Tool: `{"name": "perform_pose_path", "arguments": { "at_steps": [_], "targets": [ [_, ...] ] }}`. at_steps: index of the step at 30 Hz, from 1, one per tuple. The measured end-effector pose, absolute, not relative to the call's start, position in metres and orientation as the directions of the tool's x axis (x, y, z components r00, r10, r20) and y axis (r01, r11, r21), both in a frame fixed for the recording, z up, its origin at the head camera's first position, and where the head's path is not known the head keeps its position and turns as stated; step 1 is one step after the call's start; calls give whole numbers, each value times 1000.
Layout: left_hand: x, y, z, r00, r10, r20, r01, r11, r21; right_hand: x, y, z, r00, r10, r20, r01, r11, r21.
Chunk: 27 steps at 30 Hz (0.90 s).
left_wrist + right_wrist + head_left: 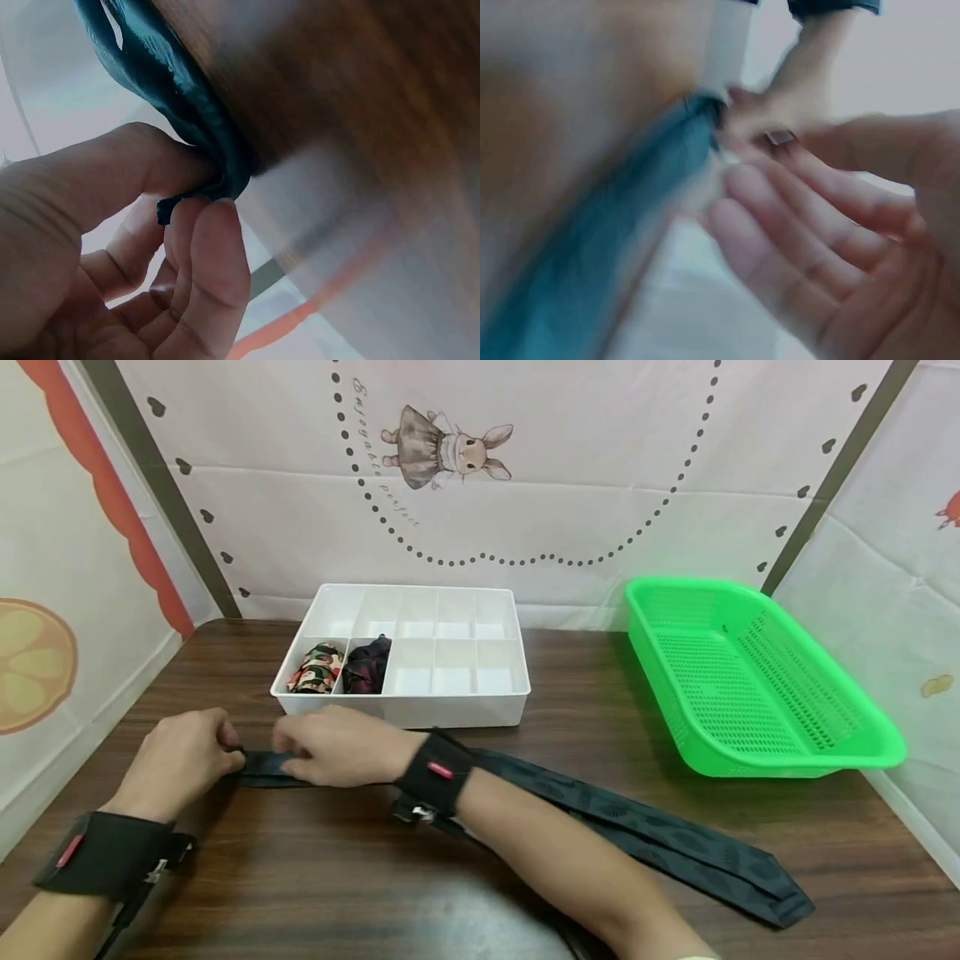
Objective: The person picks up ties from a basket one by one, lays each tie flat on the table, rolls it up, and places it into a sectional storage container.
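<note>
Left of centre, the left hand [180,760] pinches the dark necktie's [660,839] narrow end between thumb and fingers, anchoring it; the right hand [341,747] presses alongside, fingers loosely together. Behind sits a white divided box [450,714]; a green basket [787,760] stands at right.

One line of readable writing shows: on the backdrop sheet [525,518], curved cursive letters run beside a dotted arc left of a rabbit drawing [450,447]. They seem to read "Enjoyable perfect". The red tags on both wrist straps are too small to read.
</note>
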<state>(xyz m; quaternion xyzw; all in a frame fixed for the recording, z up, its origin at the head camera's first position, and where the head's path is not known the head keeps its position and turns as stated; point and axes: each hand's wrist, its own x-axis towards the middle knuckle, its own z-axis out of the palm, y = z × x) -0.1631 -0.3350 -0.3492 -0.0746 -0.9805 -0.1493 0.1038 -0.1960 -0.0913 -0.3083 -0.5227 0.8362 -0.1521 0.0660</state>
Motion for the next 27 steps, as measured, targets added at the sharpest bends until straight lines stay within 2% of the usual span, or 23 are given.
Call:
{"name": "perform_pose_path", "arguments": {
  "at_steps": [3, 6, 9, 14, 20, 27],
  "targets": [
    [-163, -329, -353, -965, 143, 218, 205, 934, 292, -199, -117, -325, -488, -871, 53, -824, 440, -357],
    [-163, -322, -352, -972, 156, 178, 208, 920, 331, -199, -125, -337, -551, -834, 35, -801, 517, -303],
    [-163, -319, -346, -985, 147, 85, 169, 903, 395, -202, -123, -342, -578, -816, 29, -792, 552, -261],
    [-161, -321, -336, -987, 140, -74, 90, 881, 464, -206, -120, -344, -559, -829, 20, -798, 532, -285],
    [-158, -326, -332, -971, 188, -149, 76, 831, 551, -209, -122, -343, -547, -837, -23, -784, 521, -337],
    [-158, -327, -333, -977, 74, -202, -39, 862, 506, -211, -121, -335, -536, -841, -69, -753, 514, -411]
  ]
}}
